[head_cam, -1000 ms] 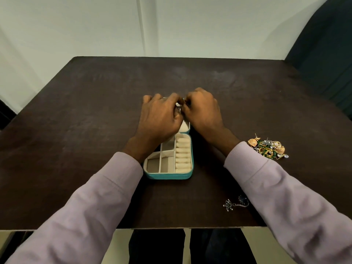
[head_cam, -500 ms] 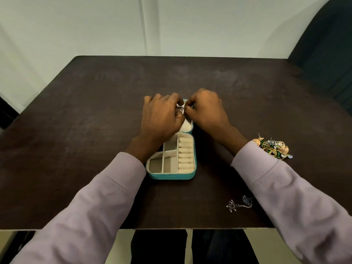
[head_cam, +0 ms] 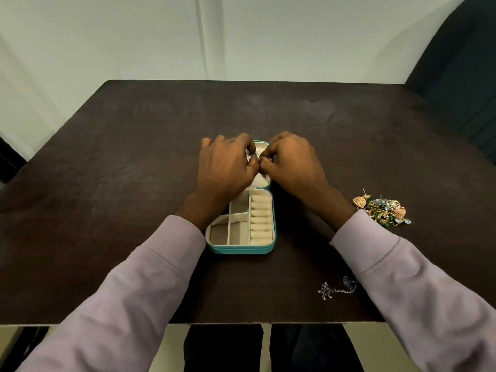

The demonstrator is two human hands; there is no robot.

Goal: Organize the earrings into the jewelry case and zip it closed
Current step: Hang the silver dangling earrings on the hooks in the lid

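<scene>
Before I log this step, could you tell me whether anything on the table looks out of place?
Nothing is damaged or spilled. One silver chain earring lies alone near the dark table's front edge, apart from the tangled gold and green earring pile right of the open teal jewelry case.

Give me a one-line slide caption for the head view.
Both hands, left and right, pinch a small earring over the open teal case; more earrings wait at right.
</scene>
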